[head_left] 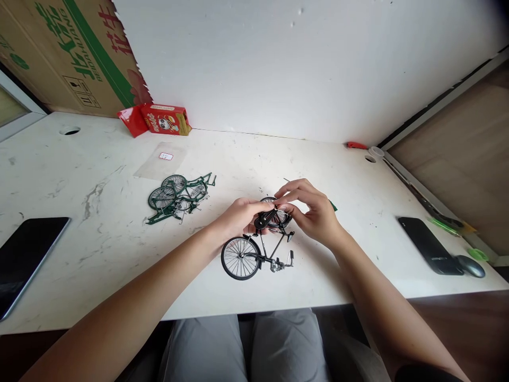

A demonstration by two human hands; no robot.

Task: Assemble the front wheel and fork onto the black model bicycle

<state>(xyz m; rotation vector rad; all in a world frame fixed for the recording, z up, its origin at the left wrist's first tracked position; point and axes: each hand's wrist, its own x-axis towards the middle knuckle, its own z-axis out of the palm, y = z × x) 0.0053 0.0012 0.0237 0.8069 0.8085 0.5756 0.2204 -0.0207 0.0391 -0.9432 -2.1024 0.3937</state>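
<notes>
L hand [240,215] is clamped on the blk mini bike [262,258], abt mid-worktop [369,233] twd the front edge; R hand [316,215] has fingertips pinched tog. on it by the upper wheel [287,216], exact part hidden. Poss. risk: too hard a squeeze cd bend thin bits, & a slack L grip cd let it twist/slip.

Bike wheel [280,218] pt. hidden, bag label [166,156] illeg.
</notes>
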